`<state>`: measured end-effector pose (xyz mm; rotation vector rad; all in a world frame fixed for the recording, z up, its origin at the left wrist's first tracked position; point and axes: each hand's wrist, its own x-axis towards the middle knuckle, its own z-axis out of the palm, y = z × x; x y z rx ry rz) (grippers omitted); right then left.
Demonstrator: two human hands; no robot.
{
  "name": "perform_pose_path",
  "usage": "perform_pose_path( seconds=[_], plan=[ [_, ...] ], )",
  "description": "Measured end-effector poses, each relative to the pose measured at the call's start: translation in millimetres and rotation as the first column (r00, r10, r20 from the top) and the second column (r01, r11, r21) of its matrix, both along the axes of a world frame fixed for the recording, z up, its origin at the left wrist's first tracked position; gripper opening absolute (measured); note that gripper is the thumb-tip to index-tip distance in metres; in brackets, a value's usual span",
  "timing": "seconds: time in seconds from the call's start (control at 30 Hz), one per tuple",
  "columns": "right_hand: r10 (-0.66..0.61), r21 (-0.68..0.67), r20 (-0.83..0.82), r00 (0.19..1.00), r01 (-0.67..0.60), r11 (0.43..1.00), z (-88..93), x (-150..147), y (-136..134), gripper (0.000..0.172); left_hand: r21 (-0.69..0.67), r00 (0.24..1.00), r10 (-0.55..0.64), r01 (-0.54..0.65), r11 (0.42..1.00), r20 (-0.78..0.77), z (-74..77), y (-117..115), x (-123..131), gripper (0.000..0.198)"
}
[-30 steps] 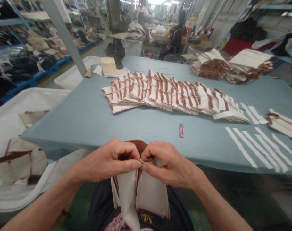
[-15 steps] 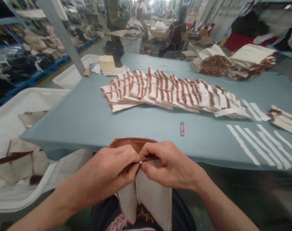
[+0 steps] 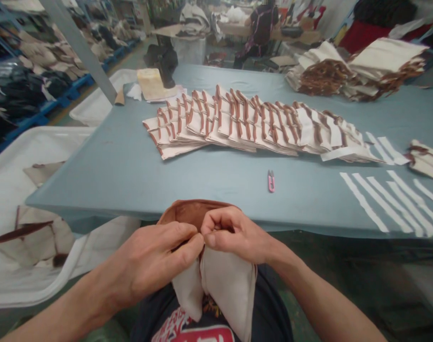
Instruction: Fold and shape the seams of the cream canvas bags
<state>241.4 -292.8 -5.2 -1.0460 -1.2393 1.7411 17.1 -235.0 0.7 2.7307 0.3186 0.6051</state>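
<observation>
Pouch: a cream pouch (image 3: 226, 285) is hanging from my fingertips in front of my lap, its brown lining (image 3: 189, 211) showing behind my knuckles, just beyond the table's near edge.
Left hand: my left hand (image 3: 155, 256) is lying flatter and straighter than half a second ago, thumb and forefinger reaching to the brown-edged seam and pinching there.
Right hand: my right hand (image 3: 234, 235) is curling inward, thumb against forefinger, gripping the same spot; the two sets of fingertips are meeting.
Meaning: I seem to be resetting my hold rather than letting go, so by my judgement the work on this seam is continuing.
Fingertips: a small pale bit was showing between them a second ago; now my fingers are covering that spot, and I cannot tell what exactly they are pinching.
Opening: the mouth is showing wider and browner than a second ago, and the right-hand cream panel is swinging to face me more fully.
Shirt: more of my printed shirt (image 3: 202, 335) is showing below the pouch.
Table: my view is tipping downward, so the blue table (image 3: 116, 175) is sitting higher in sight; the pink snips (image 3: 271, 183), white strips (image 3: 365, 203) and overlapping row of folded pieces (image 3: 230, 123) are keeping their places on it.
</observation>
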Motion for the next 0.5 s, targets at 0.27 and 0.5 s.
perform_pose_path(
  seconds=[0.27, 0.5],
  plan=[
    [-0.15, 0.297, 0.22, 0.964, 0.08, 0.951, -2.9, -4, -10, 0.003, -0.336, 0.973, 0.185, -0.221, 0.916, -0.135, 27.0, -9, 13, 0.024],
    [-0.357, 0.664, 0.414, 0.838, -0.01, 0.748, 5.6, -3, -18, 0.01, -0.353, 0.944, 0.015, -0.139, 0.925, -0.331, 45.8, 0, 15, 0.036]
  ],
)
